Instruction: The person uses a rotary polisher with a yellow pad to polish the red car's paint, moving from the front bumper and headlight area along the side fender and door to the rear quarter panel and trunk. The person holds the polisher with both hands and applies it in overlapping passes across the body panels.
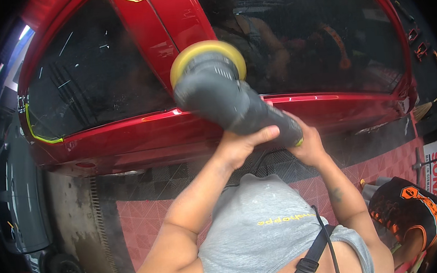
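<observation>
A black car polisher [215,98] with a round yellow foam pad [236,53] is held across in front of me. Its pad lies against the red door pillar [168,17] between two dark side windows of a red car [141,137]. My left hand [237,146] is closed around the middle of the polisher's body, thumb along its top. Farther back, my right hand [309,142] grips the rear end of the handle. The polisher's head is slightly blurred. Its fingers' undersides are hidden by the tool. A black cord [336,260] hangs over my right shoulder beside a dark strap [310,262].
Another person [409,209] in a black and orange shirt is low at my right. A dark grey vehicle [26,203] stands at the left. Red and black floor tiles [152,213] lie below. A broom [426,107] and a white sign [433,166] are at the far right.
</observation>
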Demonstrator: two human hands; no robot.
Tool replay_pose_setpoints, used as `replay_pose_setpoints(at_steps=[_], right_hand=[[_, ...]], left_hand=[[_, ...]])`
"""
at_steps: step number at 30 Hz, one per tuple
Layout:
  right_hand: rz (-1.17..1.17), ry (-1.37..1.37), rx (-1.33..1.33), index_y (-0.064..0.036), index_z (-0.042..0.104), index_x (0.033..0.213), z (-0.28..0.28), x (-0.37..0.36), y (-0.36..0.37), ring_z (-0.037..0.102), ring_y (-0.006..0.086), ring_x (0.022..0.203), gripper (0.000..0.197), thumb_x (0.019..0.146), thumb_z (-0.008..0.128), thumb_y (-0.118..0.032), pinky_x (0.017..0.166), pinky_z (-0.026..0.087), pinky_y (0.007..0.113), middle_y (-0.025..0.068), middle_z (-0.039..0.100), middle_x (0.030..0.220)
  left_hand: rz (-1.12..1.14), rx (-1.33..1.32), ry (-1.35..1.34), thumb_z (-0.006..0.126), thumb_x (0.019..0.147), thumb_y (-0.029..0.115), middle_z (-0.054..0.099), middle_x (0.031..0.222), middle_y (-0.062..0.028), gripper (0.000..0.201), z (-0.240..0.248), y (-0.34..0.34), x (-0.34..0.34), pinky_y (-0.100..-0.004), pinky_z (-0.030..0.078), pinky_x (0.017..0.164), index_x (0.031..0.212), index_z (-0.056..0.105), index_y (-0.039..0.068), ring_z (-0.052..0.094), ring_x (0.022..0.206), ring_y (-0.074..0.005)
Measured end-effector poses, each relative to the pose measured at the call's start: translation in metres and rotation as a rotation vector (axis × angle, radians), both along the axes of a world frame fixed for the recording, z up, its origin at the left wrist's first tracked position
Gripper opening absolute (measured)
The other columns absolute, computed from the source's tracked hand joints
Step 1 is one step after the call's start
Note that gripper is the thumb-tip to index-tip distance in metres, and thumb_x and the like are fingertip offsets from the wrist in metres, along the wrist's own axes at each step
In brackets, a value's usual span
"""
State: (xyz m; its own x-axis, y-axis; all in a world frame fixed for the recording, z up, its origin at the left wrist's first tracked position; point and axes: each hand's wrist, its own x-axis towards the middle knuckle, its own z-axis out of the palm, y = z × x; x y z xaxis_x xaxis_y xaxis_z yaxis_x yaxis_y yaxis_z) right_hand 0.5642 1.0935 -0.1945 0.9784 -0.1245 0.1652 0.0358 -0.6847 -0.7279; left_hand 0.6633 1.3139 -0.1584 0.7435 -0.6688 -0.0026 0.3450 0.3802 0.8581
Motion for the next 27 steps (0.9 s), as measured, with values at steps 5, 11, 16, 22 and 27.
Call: replay_pose_setpoints(at_steps=[5, 11, 16, 22, 27], right_hand=[[0.044, 0.271, -0.066, -0.0292, 0.052, 0.16, -0.079, -0.033, -0.008, 0.077, 0.0405, 0.102, 0.09, 0.078, 0.087, -0.018, 0.093, 0.063, 0.049, 0.0162, 0.081, 0.108], [0.101, 0.332, -0.079, -0.0283, 0.051, 0.162, -0.106, -0.05, 0.005, 0.077, 0.0409, 0.101, 0.093, 0.077, 0.087, -0.019, 0.093, 0.062, 0.049, 0.0171, 0.08, 0.109], [-0.017, 0.389, -0.041, -0.0258, 0.051, 0.161, -0.108, -0.072, -0.011, 0.076, 0.0416, 0.104, 0.093, 0.076, 0.087, -0.017, 0.095, 0.062, 0.049, 0.0176, 0.08, 0.114], [-0.089, 0.271, -0.029, -0.0254, 0.052, 0.161, -0.127, -0.107, -0.043, 0.077, 0.0416, 0.101, 0.093, 0.075, 0.086, -0.018, 0.094, 0.062, 0.05, 0.0184, 0.08, 0.115], [-0.037, 0.316, -0.016, -0.0274, 0.049, 0.163, -0.127, -0.088, -0.028, 0.077, 0.0416, 0.101, 0.095, 0.076, 0.087, -0.019, 0.093, 0.061, 0.05, 0.0181, 0.08, 0.113]], left_hand=[[-0.005, 0.05, 0.16, 0.084, 0.089, -0.007, 0.053, 0.159, -0.0126, 0.085, -0.096, 0.007, -0.041, -0.0458, 0.043, 0.127, 0.159, 0.04, 0.012, 0.052, 0.147, -0.0244], [0.015, 0.096, 0.265, 0.084, 0.089, -0.006, 0.053, 0.159, -0.0135, 0.084, -0.118, 0.026, -0.061, -0.0459, 0.046, 0.125, 0.158, 0.04, 0.012, 0.053, 0.147, -0.0253], [-0.074, 0.114, 0.229, 0.084, 0.089, -0.006, 0.055, 0.157, -0.0128, 0.08, -0.123, -0.003, -0.062, -0.0447, 0.047, 0.124, 0.156, 0.043, 0.011, 0.053, 0.146, -0.0247], [-0.158, 0.13, 0.226, 0.087, 0.089, -0.004, 0.056, 0.155, -0.0125, 0.079, -0.134, -0.044, -0.075, -0.0437, 0.046, 0.124, 0.154, 0.045, 0.01, 0.054, 0.146, -0.0248], [-0.076, 0.158, 0.212, 0.086, 0.089, -0.005, 0.058, 0.154, -0.0123, 0.079, -0.135, -0.024, -0.068, -0.0449, 0.045, 0.125, 0.154, 0.045, 0.011, 0.054, 0.145, -0.0252]])
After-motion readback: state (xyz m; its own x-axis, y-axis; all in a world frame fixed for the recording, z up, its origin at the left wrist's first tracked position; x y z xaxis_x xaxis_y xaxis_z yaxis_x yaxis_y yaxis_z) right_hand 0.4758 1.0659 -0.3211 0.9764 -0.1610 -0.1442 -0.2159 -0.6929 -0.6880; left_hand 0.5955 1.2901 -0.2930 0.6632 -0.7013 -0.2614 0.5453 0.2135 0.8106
